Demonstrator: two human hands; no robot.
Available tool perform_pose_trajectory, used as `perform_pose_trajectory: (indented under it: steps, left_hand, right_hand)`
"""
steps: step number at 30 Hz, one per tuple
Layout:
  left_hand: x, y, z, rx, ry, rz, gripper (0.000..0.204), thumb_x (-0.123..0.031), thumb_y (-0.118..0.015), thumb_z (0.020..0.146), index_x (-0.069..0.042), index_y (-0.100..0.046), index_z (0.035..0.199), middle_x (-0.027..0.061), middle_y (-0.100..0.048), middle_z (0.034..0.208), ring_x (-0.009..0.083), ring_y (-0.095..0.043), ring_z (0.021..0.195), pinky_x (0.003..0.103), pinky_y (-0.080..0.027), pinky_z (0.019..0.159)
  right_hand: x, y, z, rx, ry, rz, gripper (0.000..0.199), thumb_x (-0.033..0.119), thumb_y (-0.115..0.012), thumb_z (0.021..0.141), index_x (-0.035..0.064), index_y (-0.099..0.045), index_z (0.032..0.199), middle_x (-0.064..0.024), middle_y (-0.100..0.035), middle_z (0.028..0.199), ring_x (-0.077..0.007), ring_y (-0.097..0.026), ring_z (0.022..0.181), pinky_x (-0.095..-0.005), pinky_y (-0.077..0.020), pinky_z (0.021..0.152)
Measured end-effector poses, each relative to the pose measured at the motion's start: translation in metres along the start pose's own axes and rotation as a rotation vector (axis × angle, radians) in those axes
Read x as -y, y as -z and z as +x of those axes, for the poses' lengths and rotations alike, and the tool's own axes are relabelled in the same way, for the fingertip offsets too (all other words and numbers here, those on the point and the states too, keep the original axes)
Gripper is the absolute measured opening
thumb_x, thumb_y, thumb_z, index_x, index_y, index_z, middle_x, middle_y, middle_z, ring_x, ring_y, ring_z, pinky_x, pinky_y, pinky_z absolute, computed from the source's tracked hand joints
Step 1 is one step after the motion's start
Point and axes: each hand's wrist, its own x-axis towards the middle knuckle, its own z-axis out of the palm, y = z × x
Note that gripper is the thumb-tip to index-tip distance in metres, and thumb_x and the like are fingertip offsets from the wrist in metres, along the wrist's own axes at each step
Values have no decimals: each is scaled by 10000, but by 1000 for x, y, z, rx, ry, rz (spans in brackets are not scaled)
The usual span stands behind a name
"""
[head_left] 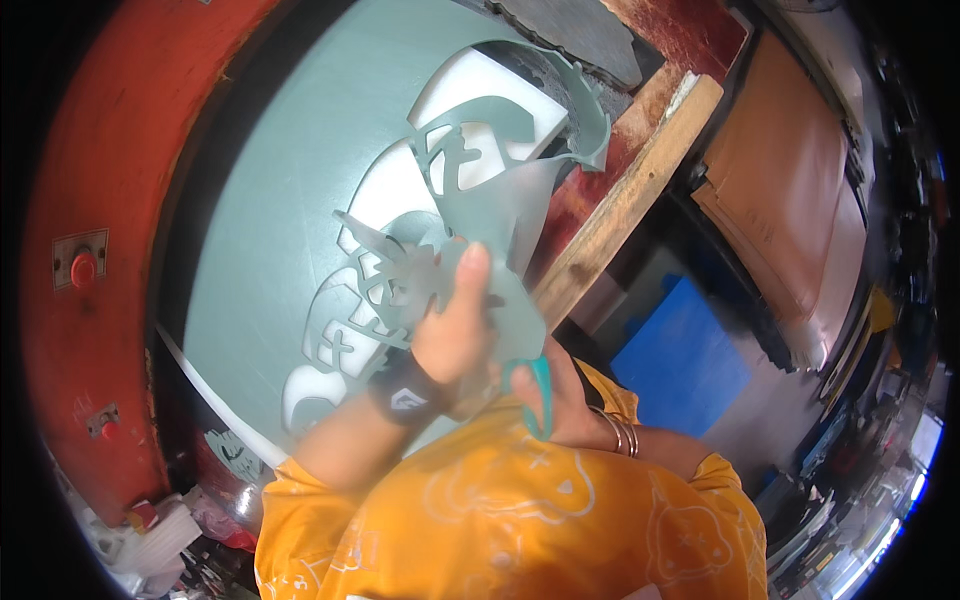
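My left hand (458, 335), thumb up and blurred by motion, grips a grey-green sheet (495, 215) of thin, flexible material full of cut-out openings. The sheet's far end curls up, and its near part hangs between my hands. Close by on the right, my right hand (572, 400) has its fingers through the teal handles of a pair of scissors (540, 398). The scissors' blades are hidden behind the sheet and my left hand. Under the cut-out sheet lie white pieces (390, 190) with curved edges, on a larger smooth grey-green sheet (290, 150).
An orange-red machine frame (95, 250) with red buttons borders the left side. On the right runs a wooden bar (630, 200), with brown sheets (780, 190) beyond it. A blue panel (683, 360) lies lower right. A dark grey slab (575, 35) sits at the far edge.
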Motion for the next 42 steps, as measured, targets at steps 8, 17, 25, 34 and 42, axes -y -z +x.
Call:
perform_pose_trajectory:
  steps: [8, 17, 25, 34, 42]
  left_hand:
    - [-14, 15, 3, 131, -238, 60, 455, -393, -564, 876, -29, -520, 1146, 89, -575, 898, 173, -547, 757, 305, -458, 658]
    - [-12, 25, -1, 193, -256, -188, 316, -262, -594, 886, -7, -542, 1064, 42, -592, 895, 119, -549, 795, 276, -457, 722]
    - [-11, 39, 1, 313, -173, -192, 349, -242, -618, 872, -21, -530, 1127, 45, -580, 1009, 121, -534, 918, 278, -455, 805]
    - [-20, 56, 6, 403, -248, -113, 354, -180, -642, 853, -19, -521, 1144, 36, -581, 1026, 107, -531, 928, 265, -455, 815]
    - [-22, 62, 6, 417, -278, -21, 303, -171, -654, 834, -29, -568, 1088, 31, -615, 997, 105, -552, 860, 260, -469, 759]
  right_hand:
    - [16, 13, 3, 53, -43, -335, 366, 155, -576, 880, -7, -411, 1165, -44, -510, 902, -101, -501, 766, -255, -436, 690]
    - [9, 21, -1, 214, -7, -37, 446, 261, -574, 896, 2, -371, 1198, -19, -476, 968, -73, -451, 803, -230, -391, 714]
    - [6, 26, 6, 228, -60, 74, 533, 410, -559, 873, 9, -410, 1191, -20, -472, 960, -84, -430, 883, -237, -370, 787]
    - [28, 44, 18, 274, -93, -158, 386, 137, -603, 807, 5, -463, 1142, -6, -499, 886, -51, -456, 740, -176, -393, 632]
    - [39, 51, 23, 266, -233, -30, 350, 56, -628, 761, 22, -517, 1092, 17, -531, 827, -23, -463, 668, -134, -375, 548]
